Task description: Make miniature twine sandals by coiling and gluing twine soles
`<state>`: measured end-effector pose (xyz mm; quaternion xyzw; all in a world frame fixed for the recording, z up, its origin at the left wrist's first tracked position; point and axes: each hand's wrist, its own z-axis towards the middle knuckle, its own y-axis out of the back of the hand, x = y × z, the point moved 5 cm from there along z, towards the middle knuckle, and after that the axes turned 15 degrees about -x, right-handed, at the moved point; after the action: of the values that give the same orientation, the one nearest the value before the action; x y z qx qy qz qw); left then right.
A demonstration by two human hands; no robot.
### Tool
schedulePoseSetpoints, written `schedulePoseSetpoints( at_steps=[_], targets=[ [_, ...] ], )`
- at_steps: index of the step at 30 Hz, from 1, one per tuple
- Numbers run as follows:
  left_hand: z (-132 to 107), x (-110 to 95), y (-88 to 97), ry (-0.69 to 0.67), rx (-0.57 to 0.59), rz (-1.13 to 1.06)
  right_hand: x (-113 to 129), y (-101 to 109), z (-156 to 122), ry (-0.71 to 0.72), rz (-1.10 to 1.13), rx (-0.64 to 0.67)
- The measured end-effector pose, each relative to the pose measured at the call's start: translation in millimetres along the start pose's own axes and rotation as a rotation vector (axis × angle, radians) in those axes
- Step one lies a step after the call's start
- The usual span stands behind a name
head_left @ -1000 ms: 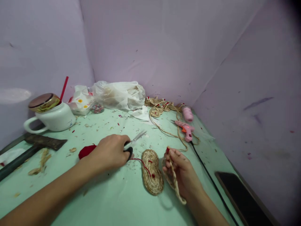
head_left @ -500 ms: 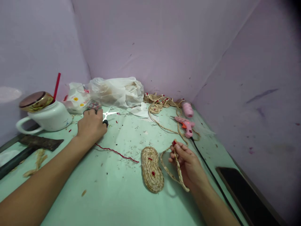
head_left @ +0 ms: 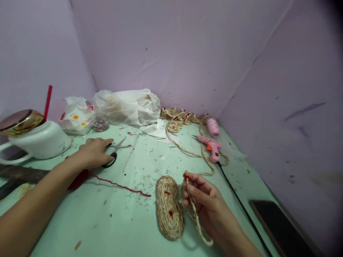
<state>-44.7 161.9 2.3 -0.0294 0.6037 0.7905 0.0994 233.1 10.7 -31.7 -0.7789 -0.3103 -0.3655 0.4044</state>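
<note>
My left hand (head_left: 95,152) grips a pair of scissors (head_left: 115,148) with black handles, the thumb at the lower loop and the fingers by the upper one. Its blades point right and stand apart. From under my left forearm, where a red yarn ball (head_left: 78,180) partly shows, a strand of red yarn (head_left: 120,186) runs across the table. My right hand (head_left: 207,200) pinches a braided straw cord (head_left: 197,217) near its end, which is tied with red yarn; the rest hangs in a loop. Just left of it lies a coiled straw sole (head_left: 169,207) with two red stitches.
A pink glue gun (head_left: 211,147) with a black cable lies beyond my right hand, near a pink thread spool (head_left: 213,126). More straw braids (head_left: 182,117) and a white plastic bag (head_left: 128,107) line the back. At left are a white mug (head_left: 40,141) and hammer (head_left: 24,174); a phone (head_left: 278,223) lies right.
My left hand has drawn the scissors nearer, and their blades have turned slightly. The red yarn ball now shows beneath my forearm. My right hand still holds the braid, slightly lower in view.
</note>
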Motion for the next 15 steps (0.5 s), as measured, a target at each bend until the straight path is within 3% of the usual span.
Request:
schedulePoseSetpoints(
  at_steps=[4, 7, 8, 11, 13, 15],
  targets=[
    [-5.2, -18.5, 15.6, -0.023, -0.114, 0.024, -5.0, 0.3, -0.6, -0.026, -0.035, 0.033],
    [-25.8, -50.4, 27.1, 0.067, -0.237, -0.317, -9.2, -0.6, -3.1, -0.024, -0.086, 0.08],
    [-37.2, -65.1, 23.2, 0.091, -0.141, -0.489, -11.4, -1.7, -4.8, -0.024, -0.109, 0.101],
    [-83.1, -117.5, 4.5, 0.075, 0.383, -0.933, -19.2, -7.9, -12.0, -0.022, -0.164, 0.193],
    [-105.1, -137.7, 1.5, 0.086, 0.518, -1.088, -24.4, -13.2, -18.1, -0.038, -0.182, 0.293],
    [-112.7, -141.8, -0.4, 0.16, 0.543, -1.141, -26.9, -15.1, -23.7, -0.067, -0.2, 0.376]
  ],
)
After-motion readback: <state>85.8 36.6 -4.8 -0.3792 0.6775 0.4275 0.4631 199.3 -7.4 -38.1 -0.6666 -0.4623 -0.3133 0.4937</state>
